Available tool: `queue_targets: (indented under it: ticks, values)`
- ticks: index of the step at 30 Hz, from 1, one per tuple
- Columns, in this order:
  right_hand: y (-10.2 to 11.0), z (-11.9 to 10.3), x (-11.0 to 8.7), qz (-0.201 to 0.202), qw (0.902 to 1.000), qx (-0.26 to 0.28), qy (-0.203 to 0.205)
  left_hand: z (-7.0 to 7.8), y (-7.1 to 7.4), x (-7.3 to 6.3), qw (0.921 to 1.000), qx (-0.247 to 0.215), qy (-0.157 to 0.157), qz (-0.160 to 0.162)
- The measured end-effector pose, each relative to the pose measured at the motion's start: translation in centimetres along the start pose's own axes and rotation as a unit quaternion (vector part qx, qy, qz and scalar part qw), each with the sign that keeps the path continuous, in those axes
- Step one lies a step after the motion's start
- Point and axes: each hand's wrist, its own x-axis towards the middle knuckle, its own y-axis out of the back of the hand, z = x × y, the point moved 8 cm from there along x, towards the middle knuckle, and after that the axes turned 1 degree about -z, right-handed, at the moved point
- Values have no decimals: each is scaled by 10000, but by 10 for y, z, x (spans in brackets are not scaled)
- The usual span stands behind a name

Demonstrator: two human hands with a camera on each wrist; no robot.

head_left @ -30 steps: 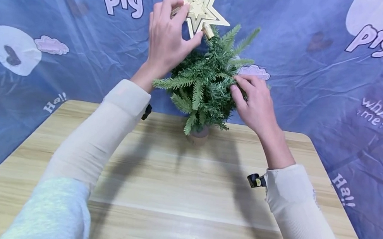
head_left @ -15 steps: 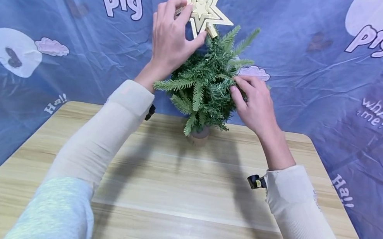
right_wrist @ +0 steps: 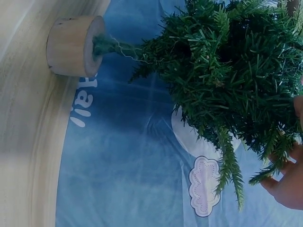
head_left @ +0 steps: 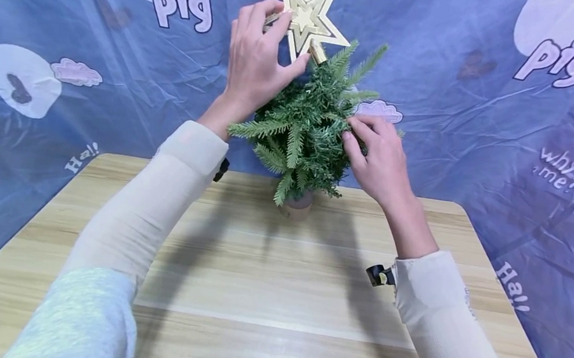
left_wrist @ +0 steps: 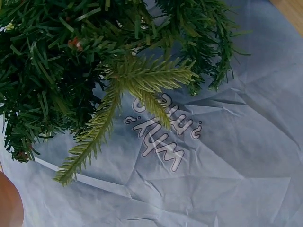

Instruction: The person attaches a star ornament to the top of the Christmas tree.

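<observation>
A small artificial Christmas tree (head_left: 301, 140) stands on its round wooden base (right_wrist: 71, 46) near the table's far edge. At its top sits a gold star topper (head_left: 303, 20), its socket leaning a little to the left over the tip. My left hand (head_left: 254, 59) holds the star by its left point, the thumb by its lower left point. On the tree's right side, my right hand (head_left: 378, 159) grips the foliage between thumb and fingers. In the right wrist view some of those fingers (right_wrist: 289, 189) are behind the branches. The left wrist view mainly shows tree branches (left_wrist: 142, 78).
The wood-grain table (head_left: 274, 300) carries the tree at its far side. Right behind it hangs a blue printed cloth (head_left: 456, 115), which also runs along both sides. A black wrist mount (head_left: 381, 275) juts from the right cuff.
My left hand and the star have shifted slightly to the right, with the treetop following a little. My right hand keeps its place on the branches.
</observation>
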Motion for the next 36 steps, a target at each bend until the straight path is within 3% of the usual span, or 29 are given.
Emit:
queue_targets:
  ticks: [15,36]
  values:
    - [-1,-4,-1,5,9999,-81,67,-3,3,-12,9981,-138,-573,-201]
    - [3,-4,-2,65,9997,-205,115,3,0,-10,9971,-159,-655,-356]
